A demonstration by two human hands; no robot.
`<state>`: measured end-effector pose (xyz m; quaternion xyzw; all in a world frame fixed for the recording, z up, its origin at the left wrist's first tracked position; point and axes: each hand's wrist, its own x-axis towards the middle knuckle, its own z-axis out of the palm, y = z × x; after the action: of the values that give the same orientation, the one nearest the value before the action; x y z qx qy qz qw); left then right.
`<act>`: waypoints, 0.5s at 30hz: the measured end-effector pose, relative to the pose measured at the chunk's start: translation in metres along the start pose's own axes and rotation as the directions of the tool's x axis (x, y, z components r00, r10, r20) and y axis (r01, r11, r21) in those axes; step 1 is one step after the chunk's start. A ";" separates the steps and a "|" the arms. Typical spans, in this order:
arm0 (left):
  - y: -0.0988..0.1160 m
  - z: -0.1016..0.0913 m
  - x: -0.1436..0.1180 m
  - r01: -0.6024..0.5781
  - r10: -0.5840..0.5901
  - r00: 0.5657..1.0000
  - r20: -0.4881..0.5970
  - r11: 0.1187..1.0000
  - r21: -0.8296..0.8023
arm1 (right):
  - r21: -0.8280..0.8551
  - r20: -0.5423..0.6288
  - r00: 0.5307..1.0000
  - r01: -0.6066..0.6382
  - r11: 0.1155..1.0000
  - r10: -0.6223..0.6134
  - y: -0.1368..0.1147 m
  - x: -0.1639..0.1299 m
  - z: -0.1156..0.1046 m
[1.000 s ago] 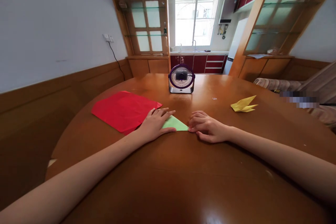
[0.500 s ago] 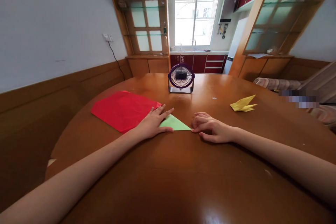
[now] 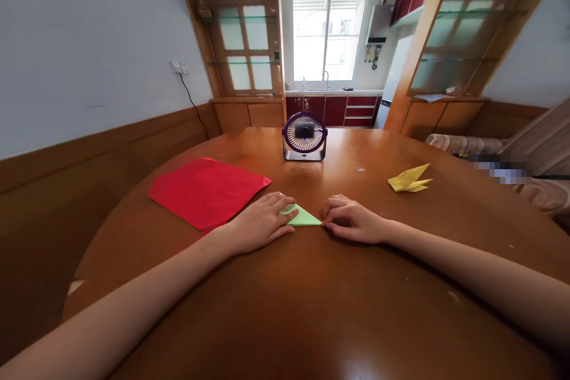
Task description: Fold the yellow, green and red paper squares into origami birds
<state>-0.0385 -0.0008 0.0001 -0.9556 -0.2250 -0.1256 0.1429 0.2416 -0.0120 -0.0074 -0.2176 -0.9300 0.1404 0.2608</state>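
A folded light-green paper triangle (image 3: 304, 217) lies flat on the round wooden table (image 3: 312, 309). My left hand (image 3: 260, 221) rests palm-down on its left part, fingers pressing the sheet and hiding most of it. My right hand (image 3: 351, 219) sits just right of the triangle's right tip, fingers curled, fingertips touching that tip. A stack of red paper sheets (image 3: 205, 190) lies to the left of my left hand.
A small purple desk fan (image 3: 304, 136) stands at the far middle of the table. A folded yellow paper figure (image 3: 408, 179) lies at the right. Beyond the table are wooden cabinets, glass-paned partitions and a kitchen window. A sofa edge shows at the right.
My left hand has slid right over the green triangle, covering more of it. My right hand stays at the tip. The view has shifted slightly.
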 end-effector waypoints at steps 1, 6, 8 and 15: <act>0.000 0.000 0.000 -0.004 0.004 1.000 0.014 1.000 0.025 | -0.006 -0.009 1.000 -0.013 1.000 0.013 -0.001 0.001 0.001; -0.001 0.006 0.002 -0.088 0.082 0.996 0.044 0.986 0.139 | -0.042 -0.044 0.997 -0.068 0.997 0.066 -0.003 0.004 0.006; -0.002 0.009 0.003 -0.131 0.130 0.991 0.015 0.973 0.188 | -0.075 -0.044 0.996 -0.076 0.994 0.073 -0.004 0.004 0.007; 0.001 0.007 0.010 -0.151 0.184 0.975 -0.123 0.960 0.237 | -0.347 -0.076 0.996 0.016 0.938 -0.045 -0.007 0.006 0.010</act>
<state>-0.0285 0.0050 -0.0040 -0.9371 -0.1452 -0.1553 0.2769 0.2293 -0.0169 -0.0108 -0.2511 -0.9318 -0.0384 0.2592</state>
